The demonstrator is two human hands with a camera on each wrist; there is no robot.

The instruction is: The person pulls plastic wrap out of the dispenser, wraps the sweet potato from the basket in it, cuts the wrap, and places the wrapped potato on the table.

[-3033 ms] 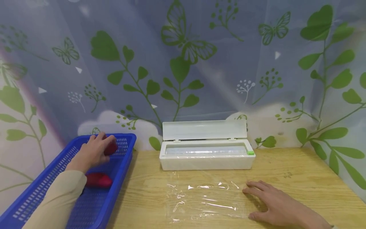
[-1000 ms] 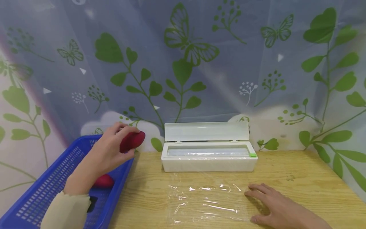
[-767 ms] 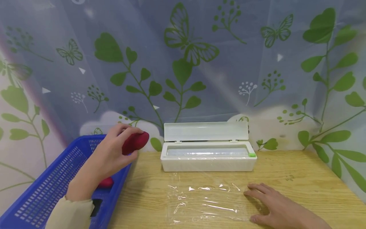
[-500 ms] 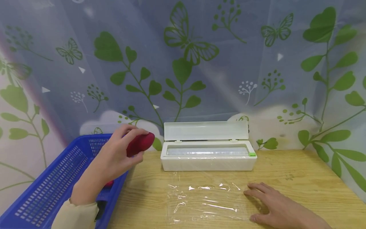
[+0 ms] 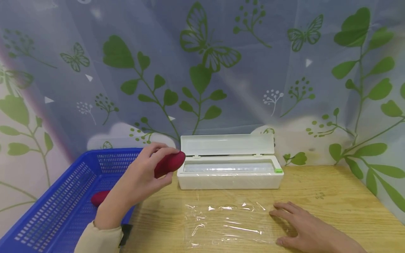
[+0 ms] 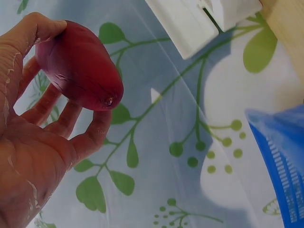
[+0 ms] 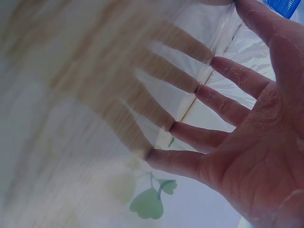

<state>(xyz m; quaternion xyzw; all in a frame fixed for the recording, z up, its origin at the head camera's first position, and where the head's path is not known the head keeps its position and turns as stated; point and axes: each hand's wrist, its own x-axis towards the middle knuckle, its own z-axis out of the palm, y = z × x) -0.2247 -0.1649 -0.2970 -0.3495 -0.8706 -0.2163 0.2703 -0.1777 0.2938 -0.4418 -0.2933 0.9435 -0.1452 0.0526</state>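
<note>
A red-skinned sweet potato (image 5: 171, 163) is gripped in my left hand (image 5: 142, 177), raised in front of the left end of a white cling film box (image 5: 231, 181). The left wrist view shows the thumb over one side of the sweet potato (image 6: 80, 66) and fingertips along the other. A sheet of clear cling film (image 5: 227, 225) lies spread on the table, running from the box. At its right edge rests my right hand (image 5: 305, 225), its fingertips on the tabletop with the fingers spread, as the right wrist view (image 7: 213, 109) also shows.
A blue plastic basket (image 5: 53, 207) stands at the left. Inside lies another red sweet potato (image 5: 99, 198), partly behind my left forearm. The box's lid (image 5: 227, 144) stands up against the patterned cloth backdrop (image 5: 240, 88). A green slider (image 5: 278, 170) sits at the box's right end.
My left hand has lifted the sweet potato out of the basket and carried it right toward the cling film box. The right hand stays at the film's edge.
</note>
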